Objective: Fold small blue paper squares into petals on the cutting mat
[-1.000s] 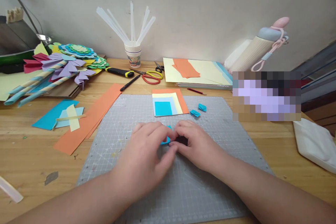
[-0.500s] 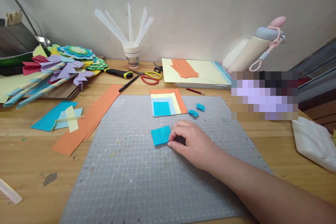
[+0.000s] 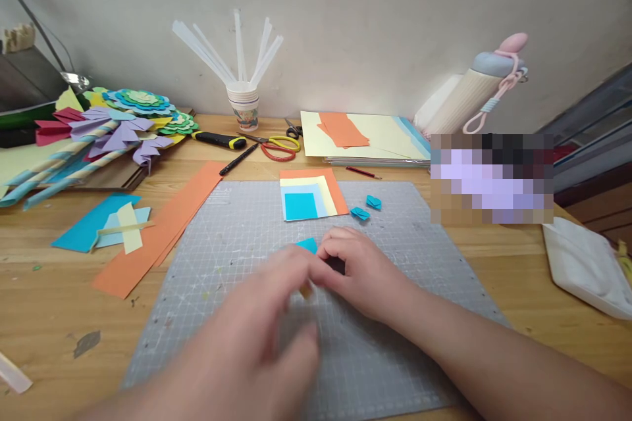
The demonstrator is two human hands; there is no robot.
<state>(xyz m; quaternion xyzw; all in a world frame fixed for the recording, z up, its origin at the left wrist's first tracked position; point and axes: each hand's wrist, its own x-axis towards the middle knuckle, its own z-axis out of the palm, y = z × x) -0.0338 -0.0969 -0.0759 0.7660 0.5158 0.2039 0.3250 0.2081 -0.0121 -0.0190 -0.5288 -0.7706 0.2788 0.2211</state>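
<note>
My right hand [image 3: 363, 270] pinches the right edge of a small blue paper piece [image 3: 308, 245] on the grey cutting mat [image 3: 212, 316]. My left hand [image 3: 266, 316] is blurred by motion and comes in over the paper from the lower left. Its thumb stands well apart from its fingers, with nothing visible in it. It hides most of the blue paper. Behind both hands lies a stack of paper squares [image 3: 323, 194] in orange, cream, pale blue and blue. To its right are two small folded blue pieces [image 3: 360, 214].
Orange strips [image 3: 162, 230] and blue paper [image 3: 93, 223] lie left of the mat. Behind it are a black pen [image 3: 238, 159], a utility knife [image 3: 218, 139], scissors [image 3: 280, 147], a paper cup [image 3: 243, 105] of white sticks and a paper pile [image 3: 385, 135]. A white tray [image 3: 582, 263] is at right.
My left hand has come into view from the lower left and now covers most of the blue paper. My right hand keeps its pinch on the paper's edge. The view has shifted slightly.
</note>
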